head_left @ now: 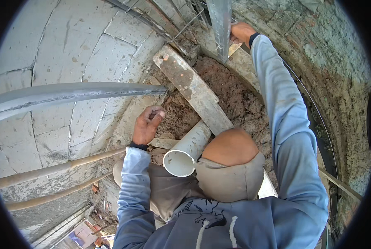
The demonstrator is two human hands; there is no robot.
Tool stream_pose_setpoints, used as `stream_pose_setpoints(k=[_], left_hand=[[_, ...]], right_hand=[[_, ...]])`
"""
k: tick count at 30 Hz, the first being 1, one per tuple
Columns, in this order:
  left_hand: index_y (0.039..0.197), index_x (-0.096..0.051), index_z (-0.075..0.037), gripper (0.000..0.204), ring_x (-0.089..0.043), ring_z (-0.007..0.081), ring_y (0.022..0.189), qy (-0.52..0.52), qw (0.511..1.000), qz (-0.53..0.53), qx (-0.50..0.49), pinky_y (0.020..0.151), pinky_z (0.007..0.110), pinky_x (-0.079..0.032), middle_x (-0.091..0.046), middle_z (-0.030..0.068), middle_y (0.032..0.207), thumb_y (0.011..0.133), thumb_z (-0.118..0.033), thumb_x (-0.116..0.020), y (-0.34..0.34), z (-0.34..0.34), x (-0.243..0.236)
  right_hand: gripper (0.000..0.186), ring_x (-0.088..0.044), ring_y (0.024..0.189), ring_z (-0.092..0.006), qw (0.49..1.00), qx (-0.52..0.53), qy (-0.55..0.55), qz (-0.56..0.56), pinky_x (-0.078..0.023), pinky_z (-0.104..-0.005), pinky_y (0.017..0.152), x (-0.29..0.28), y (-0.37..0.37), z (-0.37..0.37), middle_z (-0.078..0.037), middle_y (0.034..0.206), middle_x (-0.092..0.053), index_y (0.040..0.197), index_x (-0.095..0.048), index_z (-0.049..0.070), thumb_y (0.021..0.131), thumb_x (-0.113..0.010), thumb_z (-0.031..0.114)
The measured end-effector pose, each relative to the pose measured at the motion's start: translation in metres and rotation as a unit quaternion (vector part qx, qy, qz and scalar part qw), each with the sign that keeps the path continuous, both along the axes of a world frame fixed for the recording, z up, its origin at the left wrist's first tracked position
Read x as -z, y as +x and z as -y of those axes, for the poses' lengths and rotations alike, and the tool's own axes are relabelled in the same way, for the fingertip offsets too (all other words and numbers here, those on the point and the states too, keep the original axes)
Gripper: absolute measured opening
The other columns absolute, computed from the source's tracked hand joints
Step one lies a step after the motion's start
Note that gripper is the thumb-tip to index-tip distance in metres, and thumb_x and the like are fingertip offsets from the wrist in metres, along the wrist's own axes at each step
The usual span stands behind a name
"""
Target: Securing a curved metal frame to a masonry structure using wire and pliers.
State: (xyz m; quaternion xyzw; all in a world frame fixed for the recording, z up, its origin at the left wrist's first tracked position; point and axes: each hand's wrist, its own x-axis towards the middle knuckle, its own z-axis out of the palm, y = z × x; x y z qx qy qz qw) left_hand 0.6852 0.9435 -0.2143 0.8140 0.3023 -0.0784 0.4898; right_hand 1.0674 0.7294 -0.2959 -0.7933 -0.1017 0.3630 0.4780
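Observation:
My left hand (147,124) hovers above the dirt with its fingers curled and the thumb close to the index finger; nothing shows in it. Just beyond it ends a long grey metal bar (90,92). At the top, my right hand (242,33) is bent in against a galvanized metal post (220,29). Its fingertips are partly hidden there, and I cannot make out what they pinch. A weathered wooden plank (191,89) slants between my hands. Its near end lies by a white plastic pipe (186,150), open end toward me, beside my bare knee (230,147).
A pale block wall (65,62) rises on the left, with two wooden poles (57,168) before it. Rebar (169,23) stands at the top. Rough earth (318,54) curves along the right, near a thin wire (307,91). Loose brown soil (235,91) fills the middle.

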Motion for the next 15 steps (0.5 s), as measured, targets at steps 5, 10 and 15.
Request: stream_pose_setpoints(k=[5, 10, 15], left_hand=[[0.110, -0.057, 0.003, 0.033, -0.063, 0.0198, 0.088, 0.037, 0.999, -0.006, 0.001, 0.076, 0.031, -0.050, -0.066, 0.0128, 0.094, 0.086, -0.020, -0.063, -0.040, -0.004, -0.003], [0.107, -0.058, 0.001, 0.032, -0.064, 0.0238, 0.084, 0.063, 0.997, 0.016, 0.035, 0.073, 0.033, -0.050, -0.066, 0.0153, 0.092, 0.084, -0.020, -0.064, -0.046, -0.004, -0.001], [0.112, -0.056, 0.000, 0.035, -0.064, 0.0227, 0.087, 0.130, 0.988, 0.000, 0.082, 0.075, 0.032, -0.050, -0.065, 0.0146, 0.094, 0.085, -0.021, -0.064, -0.046, -0.001, -0.004]], right_hand=[[0.029, -0.060, 0.072, -0.0162, 0.999, -0.008, -0.008, 0.033, -0.050, -0.0296, 0.067, 0.003, 0.004, -0.007, -0.008, 0.085, -0.063, 0.088, -0.064, 0.001, 0.081, -0.060, 0.029], [0.032, -0.059, 0.082, -0.0170, 0.999, 0.034, -0.002, -0.009, -0.049, -0.0316, 0.073, 0.010, 0.008, -0.006, -0.007, 0.093, -0.063, 0.100, -0.062, 0.003, 0.084, -0.059, 0.030], [0.030, -0.062, 0.072, -0.0187, 0.998, 0.055, 0.040, 0.014, -0.052, -0.0297, 0.067, 0.011, 0.008, -0.006, -0.010, 0.083, -0.064, 0.089, -0.064, -0.004, 0.078, -0.063, 0.024]])
